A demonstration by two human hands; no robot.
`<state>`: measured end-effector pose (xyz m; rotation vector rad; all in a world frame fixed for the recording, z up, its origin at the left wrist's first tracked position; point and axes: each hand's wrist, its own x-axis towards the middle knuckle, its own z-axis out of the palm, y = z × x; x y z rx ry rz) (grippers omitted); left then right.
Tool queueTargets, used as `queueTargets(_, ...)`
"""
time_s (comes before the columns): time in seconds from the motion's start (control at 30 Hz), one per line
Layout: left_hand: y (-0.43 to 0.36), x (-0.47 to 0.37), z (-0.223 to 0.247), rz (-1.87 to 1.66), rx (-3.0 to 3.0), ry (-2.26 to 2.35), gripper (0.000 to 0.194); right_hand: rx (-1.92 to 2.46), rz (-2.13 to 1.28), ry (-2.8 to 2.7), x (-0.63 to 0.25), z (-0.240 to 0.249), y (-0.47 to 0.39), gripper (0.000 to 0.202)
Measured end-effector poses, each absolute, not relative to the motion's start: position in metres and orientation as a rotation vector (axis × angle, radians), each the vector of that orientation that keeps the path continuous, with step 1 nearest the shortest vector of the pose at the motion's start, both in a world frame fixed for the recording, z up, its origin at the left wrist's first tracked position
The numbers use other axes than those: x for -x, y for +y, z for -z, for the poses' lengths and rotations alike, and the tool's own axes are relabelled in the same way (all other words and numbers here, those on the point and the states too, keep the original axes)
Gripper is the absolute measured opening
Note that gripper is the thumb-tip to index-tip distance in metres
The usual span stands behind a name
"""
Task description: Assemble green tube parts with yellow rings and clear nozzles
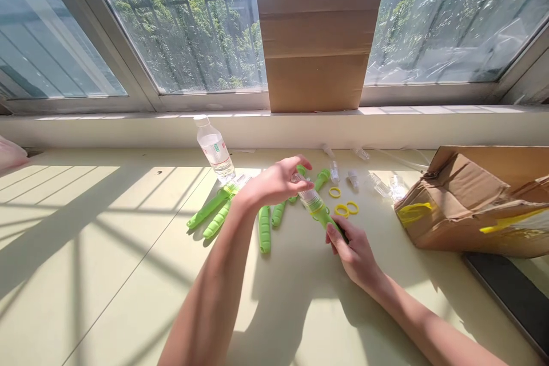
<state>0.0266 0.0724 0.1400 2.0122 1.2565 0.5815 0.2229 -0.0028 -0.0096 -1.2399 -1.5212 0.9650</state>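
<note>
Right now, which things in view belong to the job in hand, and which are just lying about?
Likely in the job, judging by the held piece:
green handle with clear top, in right hand, left hand at its top
loose green handles
clear plastic parts
yellow rings

Seemingly just lying about:
labelled clear bottle
cardboard box, contents hidden
dark flat object

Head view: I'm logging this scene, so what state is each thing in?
Green ridged plastic handle: held in the right hand, clear ribbed top attached.
Other green handles: lying loose.
Yellow rings beside them: lying flat.
Clear plastic bottle: standing, white cap on.
Brown cardboard box: open.
</note>
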Motion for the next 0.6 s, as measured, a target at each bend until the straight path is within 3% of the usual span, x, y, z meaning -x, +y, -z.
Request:
queueTargets(0.23,0.071,-0.038,-0.138,-0.711,-1.898,1.175,0.039,1.263,-0.826,-1.404,-0.221,0.014,-0.001,0.025)
queueTargets(0.6,0.077,-0.109,-0.104,-1.517,-0.977,1.113,0.03,1.276,-0.831,-1.482,-0.221,0.012,-0.003,0.021)
